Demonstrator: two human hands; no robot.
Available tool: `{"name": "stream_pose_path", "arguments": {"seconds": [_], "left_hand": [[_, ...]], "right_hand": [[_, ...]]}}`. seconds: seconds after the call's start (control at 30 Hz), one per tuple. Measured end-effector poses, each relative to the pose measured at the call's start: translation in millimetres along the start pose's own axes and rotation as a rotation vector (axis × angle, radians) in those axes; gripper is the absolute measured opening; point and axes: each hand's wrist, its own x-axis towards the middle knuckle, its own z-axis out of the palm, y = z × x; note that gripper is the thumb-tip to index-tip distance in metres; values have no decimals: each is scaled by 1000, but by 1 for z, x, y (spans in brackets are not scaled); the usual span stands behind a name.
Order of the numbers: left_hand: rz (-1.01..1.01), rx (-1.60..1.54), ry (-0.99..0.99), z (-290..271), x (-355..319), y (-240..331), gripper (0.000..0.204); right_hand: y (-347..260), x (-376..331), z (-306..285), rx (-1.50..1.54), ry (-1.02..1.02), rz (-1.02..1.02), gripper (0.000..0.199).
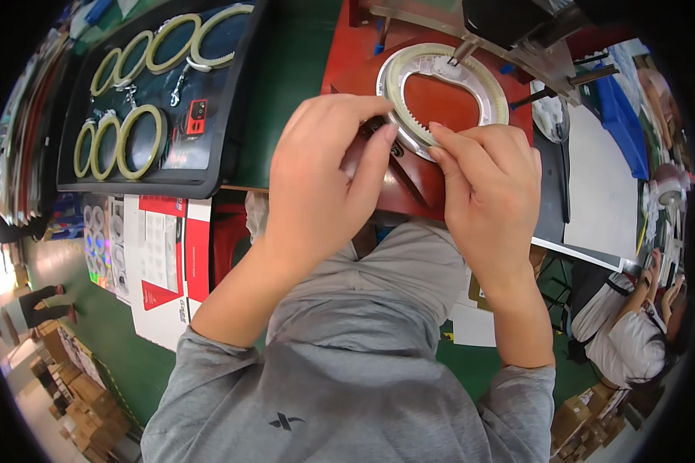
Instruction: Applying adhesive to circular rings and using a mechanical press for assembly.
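The toothed ring (485, 85), white and yellowish, lies on the red board (355, 58) in front of the seated person, beneath the metal fixture (548, 65). A short metal pin (462, 52) of that fixture meets the far part of the ring, as seen from above; firm contact cannot be confirmed. Right hand (496, 181): finger and thumb narrow, closed on the near rim of the ring. Left hand (324, 166): forefinger and thumb slightly apart at the ring's left edge; whether they grip the rim or a small part there cannot be told. To the left, a black tray (234, 108) contains more yellowish rings (161, 131) in two rows, together with a small red box (198, 116); both hands are well apart from it. The step in hand is judged to be fine fingertip work along the near-left rim, with the ring in place on the board. The next move, in this assessment, calls for a light, even hold that keeps the ring flat, avoids pressure on the teeth and leaves the fingers clear of the pin.
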Motion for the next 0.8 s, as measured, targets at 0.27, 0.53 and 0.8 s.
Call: {"name": "stream_pose_path", "arguments": {"seconds": [0.27,0.53,0.8], "left_hand": [[-38,63,93,25,27,-11,24],[-191,-97,72,36,25,-10,20],[-123,-118,136,43,29,-23,21]], "right_hand": [[-5,1,0,-28,-16,7,22],[1,1,-1,-36,-61,-47,22],[8,-5,-5,-95,-125,-84,32]]}}
